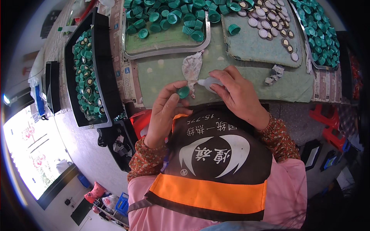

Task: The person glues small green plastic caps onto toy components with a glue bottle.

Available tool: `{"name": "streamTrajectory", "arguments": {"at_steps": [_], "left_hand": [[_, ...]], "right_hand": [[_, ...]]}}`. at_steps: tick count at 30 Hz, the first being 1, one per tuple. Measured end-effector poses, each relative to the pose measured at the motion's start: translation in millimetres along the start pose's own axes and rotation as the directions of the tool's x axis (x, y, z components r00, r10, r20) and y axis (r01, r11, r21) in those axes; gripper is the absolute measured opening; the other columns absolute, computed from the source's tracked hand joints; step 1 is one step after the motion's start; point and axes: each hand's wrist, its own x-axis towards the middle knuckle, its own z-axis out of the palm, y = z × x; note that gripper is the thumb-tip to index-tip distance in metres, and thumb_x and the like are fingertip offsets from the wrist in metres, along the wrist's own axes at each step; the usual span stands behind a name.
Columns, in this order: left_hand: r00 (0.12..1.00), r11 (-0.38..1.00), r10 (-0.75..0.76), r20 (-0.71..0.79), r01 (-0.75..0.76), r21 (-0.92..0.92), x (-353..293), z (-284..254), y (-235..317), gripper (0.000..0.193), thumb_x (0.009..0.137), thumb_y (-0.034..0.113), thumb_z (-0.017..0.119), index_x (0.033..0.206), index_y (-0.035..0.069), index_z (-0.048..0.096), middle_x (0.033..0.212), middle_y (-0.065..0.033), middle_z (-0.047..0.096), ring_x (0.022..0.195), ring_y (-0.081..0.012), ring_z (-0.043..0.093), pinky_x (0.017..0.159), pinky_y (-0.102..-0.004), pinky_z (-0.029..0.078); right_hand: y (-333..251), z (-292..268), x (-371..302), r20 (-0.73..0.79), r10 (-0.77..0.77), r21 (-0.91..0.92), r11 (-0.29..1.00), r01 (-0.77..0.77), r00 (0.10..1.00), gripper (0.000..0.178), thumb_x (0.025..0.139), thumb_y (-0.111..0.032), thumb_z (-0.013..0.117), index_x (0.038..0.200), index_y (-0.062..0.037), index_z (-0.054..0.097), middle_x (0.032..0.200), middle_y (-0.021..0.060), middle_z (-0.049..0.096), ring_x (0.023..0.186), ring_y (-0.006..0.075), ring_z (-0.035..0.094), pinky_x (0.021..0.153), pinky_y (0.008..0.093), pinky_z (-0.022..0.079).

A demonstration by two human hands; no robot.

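Between the fingertips of my left hand (163,111) is a small green fluted cap (183,92). My right hand (239,93) grips a whitish squeeze bottle (210,83), its narrow nozzle pointing left, close to the cap but apart from it. Both hands are at the near edge of the table, over the green cloth (158,75). Just beyond the nozzle lies a stained, crumpled white rag (192,66). Past it, a metal-rimmed tray (167,52) bears many loose green caps. Small round discs, white or brown, cover part of a pale green board (262,55) at the far right.
A black crate (101,46) of green caps with pale pieces inside stands on the left. Another metal-rimmed tray (303,36) of caps sits at the far right. Crumpled paper (274,74) lies right of my right hand. Red stools (327,119) stand below the table.
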Motion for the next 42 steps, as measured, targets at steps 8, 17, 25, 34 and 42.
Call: {"name": "streamTrajectory", "arguments": {"at_steps": [8,17,25,34,42], "left_hand": [[0.999,0.996,-0.012,0.034,0.009,0.085,0,0,5,0.049,0.103,0.003,0.052,0.151,0.006,0.044,0.123,-0.0087,0.058,0.096,-0.0111,0.061,0.086,-0.0305,0.062],[0.997,0.997,0.075,0.013,-0.075,0.008,-1,-3,10,0.053,0.108,0.024,0.055,0.153,0.001,0.040,0.115,-0.0090,0.063,0.093,-0.0112,0.063,0.083,-0.0308,0.063],[0.995,0.994,0.094,0.032,-0.095,0.044,1,8,12,0.054,0.109,0.029,0.053,0.151,-0.001,0.041,0.124,-0.0130,0.063,0.102,-0.0155,0.064,0.085,-0.0319,0.062],[0.997,0.996,0.077,0.021,-0.078,0.032,4,3,10,0.054,0.109,0.029,0.053,0.152,-0.001,0.041,0.125,-0.0137,0.063,0.103,-0.0159,0.064,0.087,-0.0319,0.061],[0.998,0.998,0.056,0.037,-0.056,0.013,5,4,10,0.044,0.110,0.018,0.048,0.150,0.003,0.045,0.126,-0.0126,0.063,0.101,-0.0131,0.063,0.089,-0.0309,0.061]], "right_hand": [[0,-9,2,-0.077,-0.014,-0.125,0.992,0.005,0.997,0.032,0.093,-0.014,0.075,0.122,-0.0080,0.064,0.106,0.0130,0.060,0.075,0.0306,0.069,0.063,0.0416,0.053],[71,-86,61,-0.428,-0.089,-0.507,0.848,-0.157,0.900,0.024,0.090,-0.011,0.072,0.113,-0.0131,0.067,0.100,0.0091,0.058,0.080,0.0305,0.066,0.068,0.0425,0.054],[105,-89,92,-0.259,-0.242,-0.709,0.705,-0.014,0.935,0.019,0.089,-0.014,0.070,0.108,-0.0170,0.070,0.104,0.0062,0.056,0.101,0.0266,0.062,0.074,0.0417,0.059],[95,-97,84,-0.224,-0.187,-0.617,0.787,0.010,0.957,0.016,0.091,-0.008,0.067,0.106,-0.0071,0.068,0.101,0.0064,0.059,0.099,0.0282,0.063,0.083,0.0407,0.054],[68,-101,54,0.110,-0.041,-0.420,0.904,0.084,0.993,0.021,0.088,-0.004,0.068,0.108,-0.0057,0.064,0.101,0.0095,0.058,0.098,0.0310,0.061,0.085,0.0426,0.051]]}}
